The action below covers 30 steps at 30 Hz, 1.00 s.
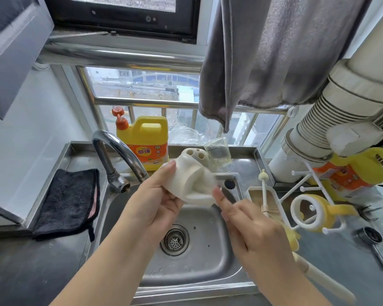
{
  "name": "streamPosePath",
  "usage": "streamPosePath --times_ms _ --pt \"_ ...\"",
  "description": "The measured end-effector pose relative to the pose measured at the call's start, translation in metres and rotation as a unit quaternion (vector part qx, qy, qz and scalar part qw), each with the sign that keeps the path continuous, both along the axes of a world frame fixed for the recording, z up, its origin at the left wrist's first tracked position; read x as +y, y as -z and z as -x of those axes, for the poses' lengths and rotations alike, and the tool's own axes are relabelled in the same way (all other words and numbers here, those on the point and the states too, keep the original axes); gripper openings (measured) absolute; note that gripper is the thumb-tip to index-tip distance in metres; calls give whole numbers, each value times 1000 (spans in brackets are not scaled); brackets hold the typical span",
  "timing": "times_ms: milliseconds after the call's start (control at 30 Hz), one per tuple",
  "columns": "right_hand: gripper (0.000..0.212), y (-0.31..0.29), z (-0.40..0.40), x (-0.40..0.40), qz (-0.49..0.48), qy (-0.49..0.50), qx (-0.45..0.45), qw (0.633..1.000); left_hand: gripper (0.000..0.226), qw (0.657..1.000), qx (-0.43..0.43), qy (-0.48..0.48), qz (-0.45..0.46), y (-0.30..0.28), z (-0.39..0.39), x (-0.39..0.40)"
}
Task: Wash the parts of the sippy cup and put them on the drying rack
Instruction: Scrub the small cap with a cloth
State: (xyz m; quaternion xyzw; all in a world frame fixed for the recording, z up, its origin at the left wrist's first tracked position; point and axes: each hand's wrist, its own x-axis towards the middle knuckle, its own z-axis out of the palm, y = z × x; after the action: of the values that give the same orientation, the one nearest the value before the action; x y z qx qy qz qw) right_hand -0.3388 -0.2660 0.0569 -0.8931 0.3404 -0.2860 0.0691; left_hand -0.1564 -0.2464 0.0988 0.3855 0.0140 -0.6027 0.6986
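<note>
Washing looks partway done: above the steel sink (195, 270), the left hand (157, 202) grips a cream cup part (192, 184) while the right hand (254, 230) curls round a brush handle (325, 281). On the white drying rack (314, 186) already hangs a yellow handled lid ring (314, 212).

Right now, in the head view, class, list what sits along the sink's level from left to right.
black cloth → tap → left hand holding white cup part → right hand → drying rack → yellow cup lid → metal scoop
</note>
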Motion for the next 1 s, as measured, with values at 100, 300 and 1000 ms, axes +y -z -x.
streamPosePath --times_ms 100,300,1000 --pt "54 4 17 1 18 23 50 998 18 999 33 -22 -24 3 -5 -1" --pt "54 -11 -2 -12 5 20 -1 1000 23 998 59 12 -24 4 8 -5" --pt "60 -15 2 -19 57 23 34 998 17 996 82 5 -33 -1 3 -8"
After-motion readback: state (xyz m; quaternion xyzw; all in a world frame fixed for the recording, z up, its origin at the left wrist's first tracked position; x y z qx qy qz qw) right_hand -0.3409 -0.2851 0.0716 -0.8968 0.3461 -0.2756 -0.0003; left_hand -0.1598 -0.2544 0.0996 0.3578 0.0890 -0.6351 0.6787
